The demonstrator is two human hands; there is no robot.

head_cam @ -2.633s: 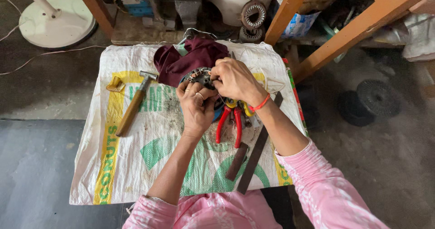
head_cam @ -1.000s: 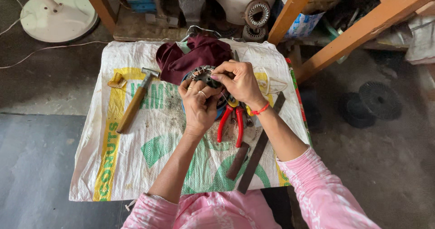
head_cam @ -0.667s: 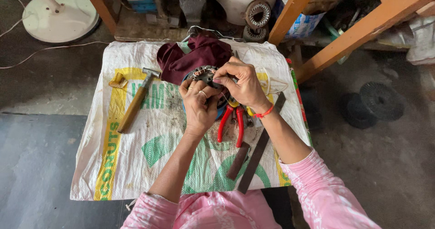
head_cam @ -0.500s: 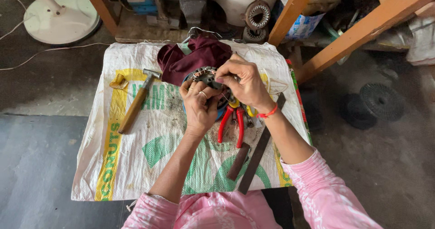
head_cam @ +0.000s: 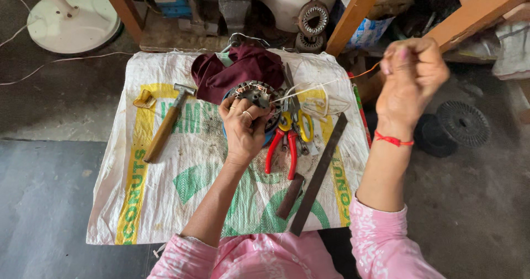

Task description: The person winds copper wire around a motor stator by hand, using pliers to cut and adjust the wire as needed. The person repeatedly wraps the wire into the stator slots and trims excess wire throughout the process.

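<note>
Since the earlier frames the right hand [head_cam: 411, 72] has swung up and away from the motor core, drawing a thin copper-coloured wire [head_cam: 326, 83] taut behind it; before, both hands were huddled over the core.

Largest first: a white woven plastic sack with green and yellow print [head_cam: 182, 190] is spread over the worktop as a mat. On it lies a crumpled maroon cloth [head_cam: 237, 72], soft against the sack's coarse weave. A long flat dark metal bar [head_cam: 320, 174] lies slantwise, and a wooden-handled hammer with a steel head [head_cam: 165, 125] sits to the left. Red-handled pliers [head_cam: 280, 152] and yellow-handled scissors [head_cam: 298, 121] lie just beside the core.

The round metal motor stator, slotted and wound with copper coils [head_cam: 255, 94], rests by the cloth. The left hand [head_cam: 243, 127] is closed around it, steadying it. The right hand is pinched shut on the wire.

This looks like a winding pull: the next move likely calls for steady tension without kinking.
</note>
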